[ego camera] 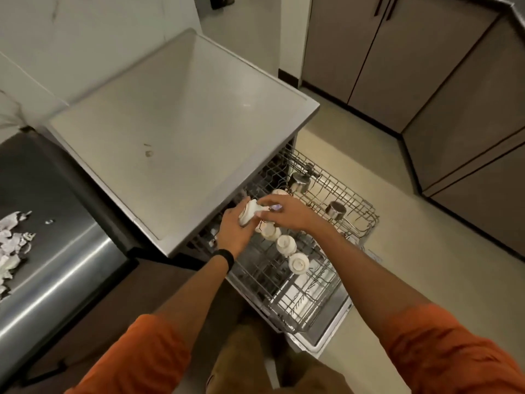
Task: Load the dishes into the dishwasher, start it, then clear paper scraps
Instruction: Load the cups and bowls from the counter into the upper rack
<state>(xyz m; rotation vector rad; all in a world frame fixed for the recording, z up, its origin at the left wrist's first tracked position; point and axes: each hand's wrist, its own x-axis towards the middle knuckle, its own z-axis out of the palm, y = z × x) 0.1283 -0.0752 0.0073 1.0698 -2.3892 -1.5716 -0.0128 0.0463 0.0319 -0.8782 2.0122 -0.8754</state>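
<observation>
Though partly under countertop [181, 109], cup-lined rack [255, 270]

A flat grey metal dishwasher top [181, 109] has a dull, matt finish with a few small marks. Beside it, a brushed stainless steel surface [71, 265] shines in long streaks, and torn white paper scraps [11, 243] lie crumpled and rough-edged on it. The pulled-out grey rack [284, 294] is thin metal wire. A small white ceramic cup [247, 213], gripped in the left hand [233, 231], looks smooth and glazed, like the other upturned white ceramic cups [298, 263] in the rack. Two polished steel cups [335, 209] gleam with bright reflections. The orange sleeves [454, 351] are soft, creased cloth, and the brown cabinet doors [369, 52] look smooth and matt.
</observation>
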